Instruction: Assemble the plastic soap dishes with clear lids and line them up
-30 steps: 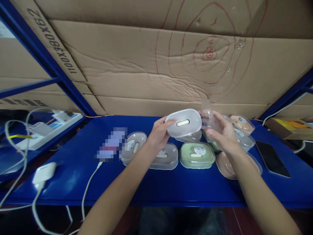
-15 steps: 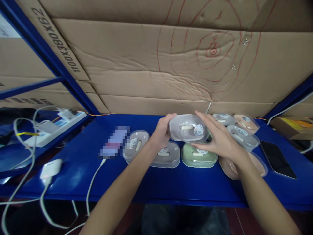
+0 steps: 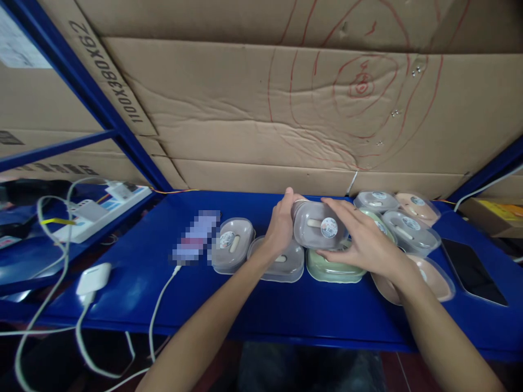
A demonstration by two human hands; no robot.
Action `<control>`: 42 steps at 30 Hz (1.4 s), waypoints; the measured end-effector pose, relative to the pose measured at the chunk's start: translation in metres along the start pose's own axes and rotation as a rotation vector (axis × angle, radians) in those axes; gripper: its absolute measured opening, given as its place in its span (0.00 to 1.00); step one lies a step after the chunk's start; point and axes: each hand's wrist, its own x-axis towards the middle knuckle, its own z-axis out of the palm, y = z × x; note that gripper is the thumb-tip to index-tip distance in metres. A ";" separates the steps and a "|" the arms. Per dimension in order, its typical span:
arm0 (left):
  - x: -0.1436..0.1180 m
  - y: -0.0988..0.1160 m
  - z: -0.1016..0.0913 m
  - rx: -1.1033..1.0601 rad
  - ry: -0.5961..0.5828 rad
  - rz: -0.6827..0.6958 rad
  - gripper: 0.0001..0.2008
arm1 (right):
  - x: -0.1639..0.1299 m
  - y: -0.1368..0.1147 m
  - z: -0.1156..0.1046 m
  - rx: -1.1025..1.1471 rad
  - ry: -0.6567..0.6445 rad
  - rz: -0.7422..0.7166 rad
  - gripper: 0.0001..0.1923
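A grey lidded plastic box (image 3: 303,235), with a clear domed cover, a pale handle and a round sticker, is raised above the row of boxes. My left hand (image 3: 281,224) is closed against its left end. At its right end my right hand (image 3: 365,235) grips with thumb below and fingers above. Under it, a green box (image 3: 335,272) is partly covered. Another grey box (image 3: 292,269) lies below my left wrist, beside a further grey box (image 3: 229,261). My right forearm passes over a peach box (image 3: 437,283).
More boxes stand at the back right, including a grey box (image 3: 425,238) and a peach box (image 3: 427,213). A dark tablet or phone (image 3: 469,272) lies far right. Left are a blurred-out phone (image 3: 198,234) on a cable, a white charger case (image 3: 93,279) and a power strip (image 3: 87,226). Cardboard (image 3: 212,109) walls the back.
The held grey box has come slightly lower and nearer, tilting a little, with both hands still on it. The whole view has shifted slightly, and a green box at the back right shows more.
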 end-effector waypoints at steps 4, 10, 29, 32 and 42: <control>-0.008 0.013 0.002 0.171 -0.073 0.143 0.29 | 0.000 -0.004 -0.001 -0.105 -0.008 -0.031 0.51; -0.018 0.026 0.003 0.407 -0.132 0.187 0.26 | -0.004 0.000 0.001 -0.126 0.010 -0.076 0.51; -0.015 0.009 0.010 0.465 -0.025 0.333 0.22 | -0.003 -0.003 0.010 -0.252 0.067 -0.082 0.56; -0.014 0.007 0.009 0.425 -0.026 0.323 0.22 | -0.002 -0.003 0.011 -0.297 0.084 -0.084 0.59; -0.028 0.013 0.023 0.545 0.092 0.297 0.20 | -0.003 -0.011 0.016 -0.429 0.107 -0.057 0.60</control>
